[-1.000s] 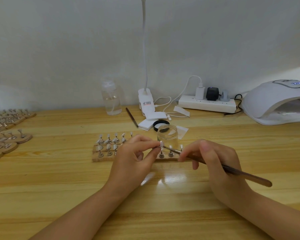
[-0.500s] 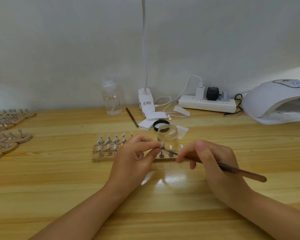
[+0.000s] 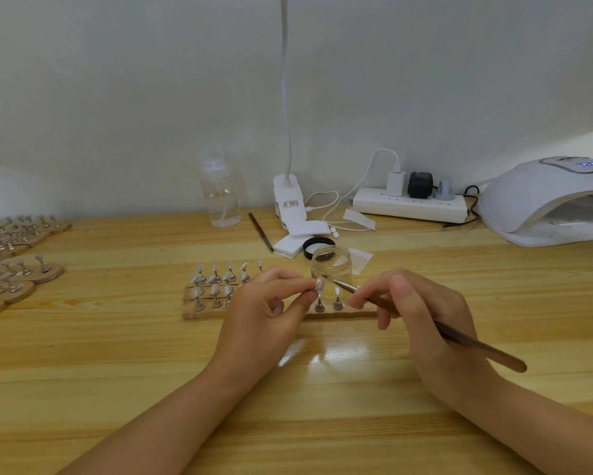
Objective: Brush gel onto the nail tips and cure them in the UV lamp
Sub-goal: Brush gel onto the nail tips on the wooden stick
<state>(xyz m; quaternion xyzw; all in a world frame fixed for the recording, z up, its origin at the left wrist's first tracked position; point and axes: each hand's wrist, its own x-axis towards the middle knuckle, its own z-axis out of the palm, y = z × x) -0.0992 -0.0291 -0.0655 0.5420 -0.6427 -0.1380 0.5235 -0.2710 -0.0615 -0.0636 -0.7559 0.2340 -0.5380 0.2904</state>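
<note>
A wooden holder board point(image 3: 199, 313) lies in the middle of the table with several clear nail tips point(image 3: 216, 277) standing on small metal stands. My left hand point(image 3: 264, 317) pinches one nail tip point(image 3: 319, 287) on its stand at the board's right part. My right hand point(image 3: 421, 313) grips a dark brown brush point(image 3: 476, 347), whose fine tip touches that nail tip. Just behind stands an open clear gel jar point(image 3: 331, 265). The white UV lamp point(image 3: 541, 200) sits at the far right, its display lit.
More wooden boards with stands point(image 3: 17, 265) lie at the left edge. At the back are a clear pump bottle point(image 3: 220, 197), a second brush point(image 3: 260, 231), a white clip lamp point(image 3: 288, 200), white pads point(image 3: 298, 238), a black jar lid point(image 3: 317, 245) and a power strip point(image 3: 409, 204).
The brush has tilted a little, its rear end rising slightly, while its tip stays on the pinched nail tip. Both hands stay almost in place.
</note>
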